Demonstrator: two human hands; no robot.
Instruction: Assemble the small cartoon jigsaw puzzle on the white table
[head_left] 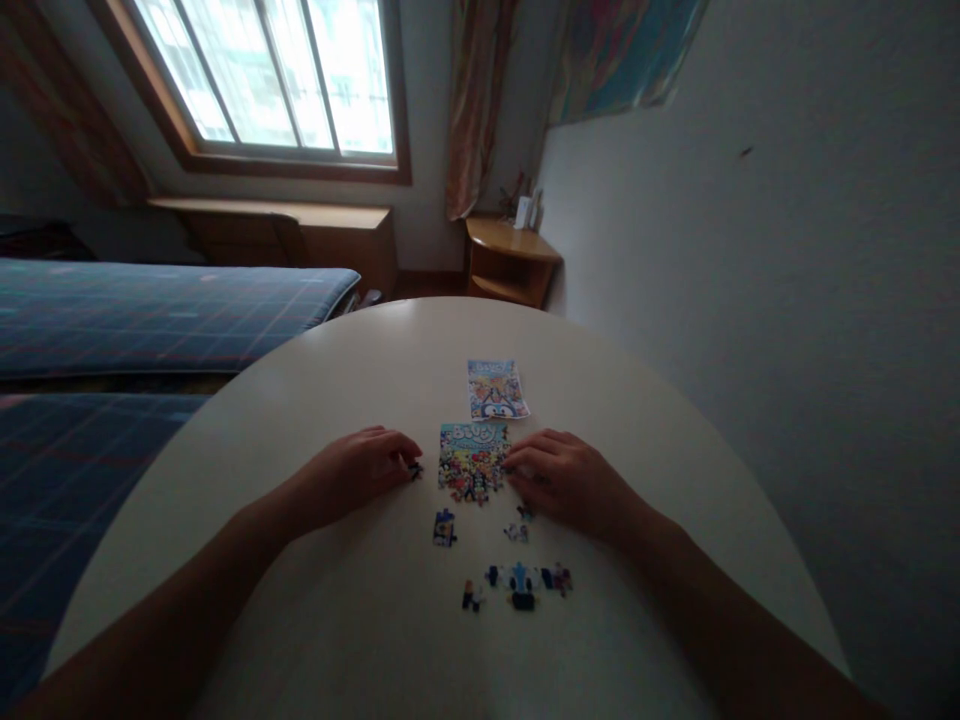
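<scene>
One piece [415, 470] is pinched by left hand [366, 466]; right hand [559, 475], grip unclear, touches jigsaw [471, 458].

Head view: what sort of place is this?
Probably a bedroom: a blue checked mattress lies to the left, patterned curtains hang either side of a window, and a small wooden cabinet stands in the corner.

A short title in pale, rounded capitals runs along the top of the partly assembled puzzle [472, 460], just left of the right hand's [559, 475] fingertips – it looks like "BLUEY", though the middle letters are unclear. A smaller line beneath it is too small to read. On the printed sheet [496, 392], beyond the right hand's fingers, a similar pale heading crosses the top – too blurred to spell out with certainty.
</scene>
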